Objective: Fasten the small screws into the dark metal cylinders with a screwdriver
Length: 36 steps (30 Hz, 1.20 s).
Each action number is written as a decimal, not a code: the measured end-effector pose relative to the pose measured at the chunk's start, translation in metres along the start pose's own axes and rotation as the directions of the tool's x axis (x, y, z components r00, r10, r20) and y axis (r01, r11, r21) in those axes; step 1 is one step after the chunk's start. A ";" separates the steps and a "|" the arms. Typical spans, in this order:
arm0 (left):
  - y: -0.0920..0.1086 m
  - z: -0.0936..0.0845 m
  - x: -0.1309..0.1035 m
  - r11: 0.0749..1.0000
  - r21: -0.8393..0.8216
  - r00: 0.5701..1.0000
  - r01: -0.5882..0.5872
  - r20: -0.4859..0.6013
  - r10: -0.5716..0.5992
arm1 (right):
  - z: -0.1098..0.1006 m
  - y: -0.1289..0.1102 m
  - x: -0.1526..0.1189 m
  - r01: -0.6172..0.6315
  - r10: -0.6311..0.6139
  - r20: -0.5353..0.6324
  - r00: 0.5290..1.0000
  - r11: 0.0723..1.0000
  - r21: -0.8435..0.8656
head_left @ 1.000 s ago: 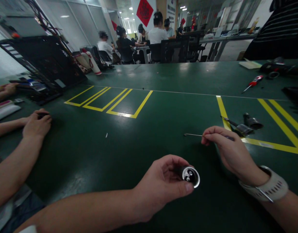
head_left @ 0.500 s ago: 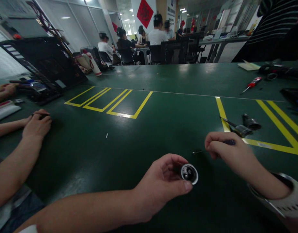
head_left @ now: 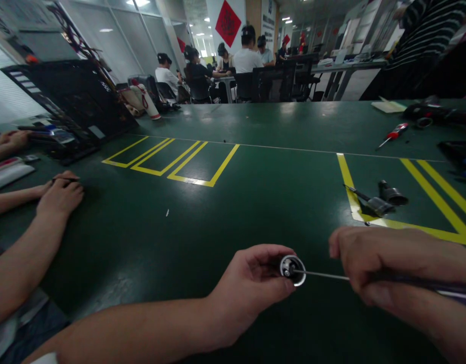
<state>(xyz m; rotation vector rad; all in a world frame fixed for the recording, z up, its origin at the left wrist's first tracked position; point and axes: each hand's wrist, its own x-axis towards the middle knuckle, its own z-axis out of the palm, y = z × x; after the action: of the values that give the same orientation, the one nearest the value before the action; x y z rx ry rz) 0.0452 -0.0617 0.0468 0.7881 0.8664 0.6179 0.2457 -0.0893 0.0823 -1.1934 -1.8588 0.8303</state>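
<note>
My left hand [head_left: 251,290] is closed around a short round metal connector shell [head_left: 303,275]. Its open end faces right, and small metallic parts show inside. A thin-shafted screwdriver [head_left: 326,275] is gripped in my right hand [head_left: 384,268], its shaft pointing left with the tip inside the shell's mouth. Exactly what the tip touches is too small to tell. The fingers cover part of the dark handle. Beyond my right hand, a dark metal part with a thin stem [head_left: 377,205] lies beside another dark cylindrical part [head_left: 392,193], within yellow tape lines.
Yellow tape [head_left: 191,180] outlines areas on the green table [head_left: 255,212]. A red-handled screwdriver [head_left: 395,132] lies at the back right. At left, another person's hands [head_left: 60,194] rest on the table near a black case [head_left: 66,101]. A white cup-like container [head_left: 145,101] stands behind.
My right hand has come nearer and turned, bringing the screwdriver's tip from near the tabletop into the shell. My left hand has shifted slightly left, still holding the shell.
</note>
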 end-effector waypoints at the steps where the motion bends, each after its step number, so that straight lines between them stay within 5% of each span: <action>1: 0.000 0.000 0.000 1.000 -0.006 1.000 0.001 -0.008 -0.001 | 0.004 0.000 -0.004 0.016 -0.017 -0.017 1.000 0.998 -0.059; 13: -0.003 -0.001 0.001 1.000 0.011 1.000 -0.009 -0.012 0.009 | 0.015 -0.002 -0.007 0.167 -0.150 0.090 0.985 0.959 -0.230; 23: -0.008 0.000 0.005 0.970 0.232 0.994 -0.071 -0.062 0.087 | 0.017 0.002 -0.005 0.275 -0.242 0.167 0.956 0.936 -0.218; 36: -0.006 -0.001 0.004 0.917 0.364 0.978 -0.164 -0.063 0.200 | 0.020 -0.005 -0.008 0.266 -0.233 0.160 0.959 0.934 -0.238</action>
<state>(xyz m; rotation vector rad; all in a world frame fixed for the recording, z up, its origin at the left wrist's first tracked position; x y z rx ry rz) 0.0475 -0.0620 0.0406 1.1863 1.0195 0.6774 0.2285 -0.1010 0.0748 -1.0432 -2.2241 0.5470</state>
